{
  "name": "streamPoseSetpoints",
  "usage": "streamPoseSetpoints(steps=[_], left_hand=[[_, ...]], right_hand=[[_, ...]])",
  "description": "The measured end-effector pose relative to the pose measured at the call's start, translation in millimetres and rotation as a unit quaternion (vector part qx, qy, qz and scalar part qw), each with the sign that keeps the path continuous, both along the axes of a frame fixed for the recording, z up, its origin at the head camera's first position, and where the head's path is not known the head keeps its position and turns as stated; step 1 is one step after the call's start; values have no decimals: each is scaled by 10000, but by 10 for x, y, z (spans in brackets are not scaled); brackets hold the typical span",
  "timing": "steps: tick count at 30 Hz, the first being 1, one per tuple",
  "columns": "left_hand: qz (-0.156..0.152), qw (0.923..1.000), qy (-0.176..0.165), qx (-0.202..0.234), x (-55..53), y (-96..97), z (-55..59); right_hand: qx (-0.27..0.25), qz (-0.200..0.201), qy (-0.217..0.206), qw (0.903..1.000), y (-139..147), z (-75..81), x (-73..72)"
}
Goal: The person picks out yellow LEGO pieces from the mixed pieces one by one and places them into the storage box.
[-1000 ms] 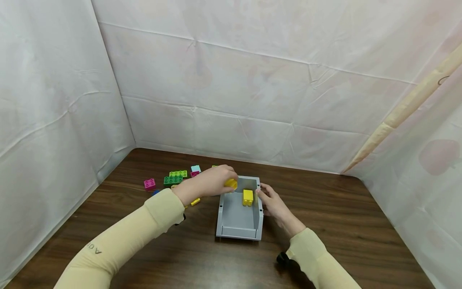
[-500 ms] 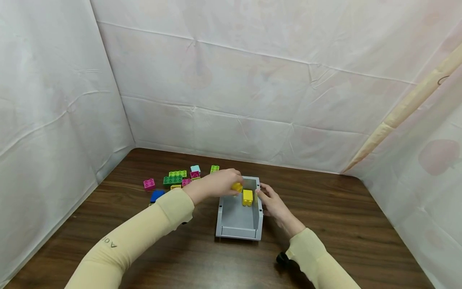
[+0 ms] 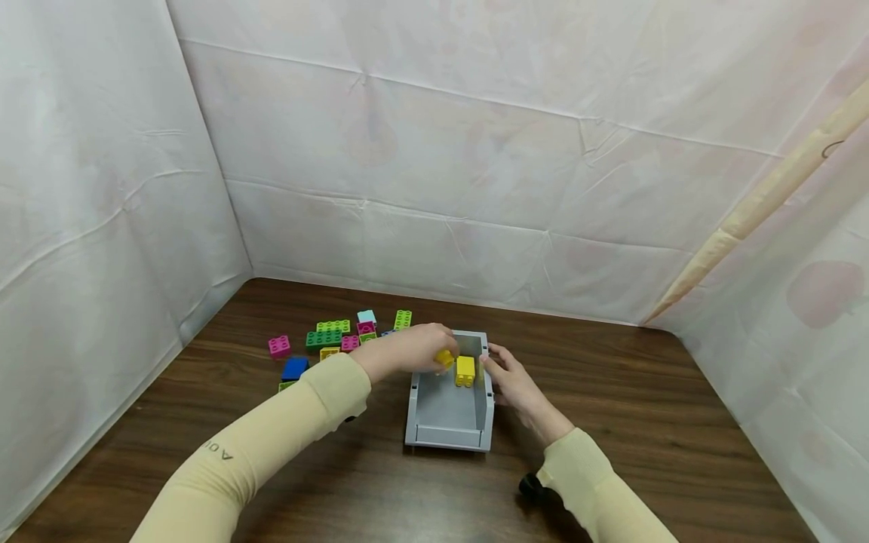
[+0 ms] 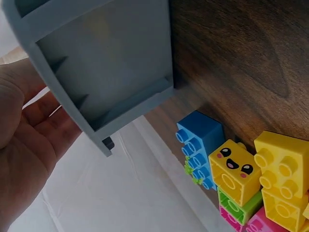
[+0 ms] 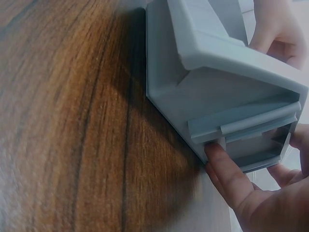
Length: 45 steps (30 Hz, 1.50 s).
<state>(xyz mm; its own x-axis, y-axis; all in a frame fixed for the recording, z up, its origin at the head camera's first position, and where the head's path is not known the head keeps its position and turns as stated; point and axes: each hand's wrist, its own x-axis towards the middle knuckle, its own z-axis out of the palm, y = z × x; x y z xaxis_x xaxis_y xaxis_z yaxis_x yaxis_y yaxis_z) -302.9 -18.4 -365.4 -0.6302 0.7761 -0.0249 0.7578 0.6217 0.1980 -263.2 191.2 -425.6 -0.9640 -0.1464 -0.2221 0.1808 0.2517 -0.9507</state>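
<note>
A grey plastic bin [image 3: 448,435] stands on the brown wooden table. Low in its far left part, my left hand [image 3: 419,347] pinches a yellow toy brick [image 3: 444,359]. Beside that brick, a second yellow brick [image 3: 465,368] lies against the bin's right wall. My right hand [image 3: 517,383] grips the bin's right wall, thumb at the rim and fingers outside. In the right wrist view, fingers [image 5: 231,176] of this hand touch the ribbed outer wall. The left wrist view shows the left hand [image 4: 34,125] reaching past the bin's wall; its fingertips and brick are hidden there.
Loose toy bricks lie left of the bin: dark green [image 3: 323,338], light green [image 3: 403,320], pink [image 3: 279,347], blue [image 3: 295,368] and pale blue [image 3: 366,317]. One yellow brick [image 4: 233,166] has a printed face. White cloth [image 3: 407,151] hangs behind the table.
My left hand has moved right and lower into the bin with its yellow brick, uncovering more loose bricks. The right hand stays at the bin's wall.
</note>
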Motion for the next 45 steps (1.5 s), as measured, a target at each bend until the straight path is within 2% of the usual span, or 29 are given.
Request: streamPoseSetpoints(steps=[6, 25, 36, 45], left_hand=[[-33, 9998, -106, -170, -40, 26, -85], [-123, 9983, -80, -570, -59, 103, -173], [-178, 9976, -140, -650, -82, 117, -173], [-312, 9975, -34, -638, -76, 117, -139]], right_hand=[[8, -97, -5, 10000, -7, 3, 2], [22, -99, 30, 9999, -22, -11, 6], [-54, -74, 14, 10000, -25, -11, 2], [-2, -110, -1, 9999, -21, 2, 10]])
